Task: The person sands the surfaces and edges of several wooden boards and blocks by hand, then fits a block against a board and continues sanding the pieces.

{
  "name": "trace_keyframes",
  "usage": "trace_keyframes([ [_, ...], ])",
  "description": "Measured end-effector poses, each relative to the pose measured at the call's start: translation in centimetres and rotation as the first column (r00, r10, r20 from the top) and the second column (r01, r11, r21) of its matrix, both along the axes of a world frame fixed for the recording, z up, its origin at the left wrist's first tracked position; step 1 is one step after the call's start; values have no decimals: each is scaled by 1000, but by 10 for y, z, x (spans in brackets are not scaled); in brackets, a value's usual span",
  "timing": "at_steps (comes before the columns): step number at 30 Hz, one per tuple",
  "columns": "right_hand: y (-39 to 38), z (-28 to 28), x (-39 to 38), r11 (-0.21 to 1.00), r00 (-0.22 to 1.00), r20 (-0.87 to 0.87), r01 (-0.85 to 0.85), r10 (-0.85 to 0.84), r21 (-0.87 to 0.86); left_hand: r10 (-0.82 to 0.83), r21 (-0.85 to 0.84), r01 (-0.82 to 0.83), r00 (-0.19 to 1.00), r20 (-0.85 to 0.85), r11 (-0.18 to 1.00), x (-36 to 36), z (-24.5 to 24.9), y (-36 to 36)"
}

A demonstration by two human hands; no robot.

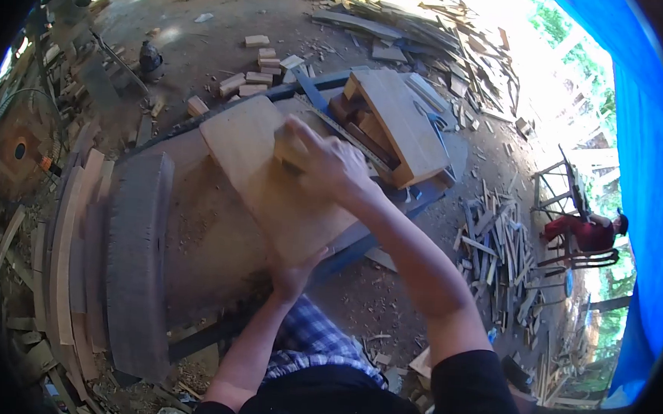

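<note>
Right hand (pixel 335 168) was closed over a small block (pixel 292 150), pressed on top of the pale board, index finger reaching forward. Left hand (pixel 295 271) was at the board's near edge; grip part hidden, can't tell if open or closed.

Layout, big to small. Dirt ground (pixel 205 40) all around, littered with offcuts. Blue tarp (pixel 646 150) hung down the right side. Surface (pixel 203 252) in front of me, brown top, wood dust and shavings on it. Pale board (pixel 237 144) lay flat on it, set at an angle, between the box-like wooden frame and the thick curved plank. Thick curved plank (pixel 136 271), dark, sat along the left part of the surface. Stack of curved strips (pixel 65 248) was just left of that. Box-like wooden frame (pixel 420 129) sat to the right of the board, near my right hand.

Beyond: scrap pile (pixel 462 59) past the far end, loose stick pile (pixel 496 247) on the ground to the right, seated person (pixel 594 234) in red well apart from me. Smallest: group of cut blocks (pixel 260 75) on the ground past the far edge, then the small block under my right hand.
</note>
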State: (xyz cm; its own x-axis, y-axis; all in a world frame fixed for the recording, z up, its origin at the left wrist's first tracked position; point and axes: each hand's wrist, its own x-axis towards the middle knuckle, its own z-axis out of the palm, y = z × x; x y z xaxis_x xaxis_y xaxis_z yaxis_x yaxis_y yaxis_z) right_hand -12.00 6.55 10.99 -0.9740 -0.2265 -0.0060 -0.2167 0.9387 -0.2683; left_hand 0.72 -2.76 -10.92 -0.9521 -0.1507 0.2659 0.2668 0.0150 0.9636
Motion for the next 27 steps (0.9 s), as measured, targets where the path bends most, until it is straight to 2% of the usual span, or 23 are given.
trace_keyframes([
  [1,11,2,31,1000,1000,18,3,-4,26,-6,-64,5,1000,-12,998,1,-14,-2],
  [3,28,14,88,998,996,79,34,-38,54,-3,-106,-2,999,-45,994,-6,-11,3],
  [6,29,22,114,991,985,147,69,-85,115,87,24,-85,989,-121,996,-6,22,4],
  [8,22,17,85,997,988,142,54,-62,58,21,64,-16,997,-77,998,-2,20,3],
  [9,12,5,61,998,999,41,25,-28,62,0,74,4,998,-57,997,0,16,2],
  [10,0,-6,34,998,998,-66,-7,12,65,-17,-22,16,999,-46,1000,-2,0,3],
  [12,-30,-10,-31,999,992,-121,-33,32,-11,-4,-132,-2,999,-40,991,-4,1,-2],
  [14,-57,-3,-80,998,998,-56,-12,9,-54,-16,-150,6,998,-62,989,-4,29,-4],
  [15,-64,-3,-92,997,998,-62,-27,22,-68,-33,-84,28,998,-49,996,-5,26,-2],
  [17,-67,-7,-98,999,999,-54,7,-10,-43,-45,-114,42,999,-24,993,-3,28,-7],
  [19,-51,2,-66,999,1000,-10,-22,21,-38,-73,-118,72,997,-1,990,-1,30,-5],
  [21,-29,5,-18,998,998,39,-55,56,-18,12,-71,-16,998,-57,997,-2,30,-3],
  [22,-15,4,12,999,998,44,-55,55,-1,3,-62,-6,998,-59,998,-1,31,-1],
  [25,16,10,104,999,998,54,-35,35,1,63,60,-58,995,-83,996,-3,32,0],
  [27,16,16,106,999,998,43,-51,50,2,92,-74,-112,967,-236,991,-7,32,-3],
])
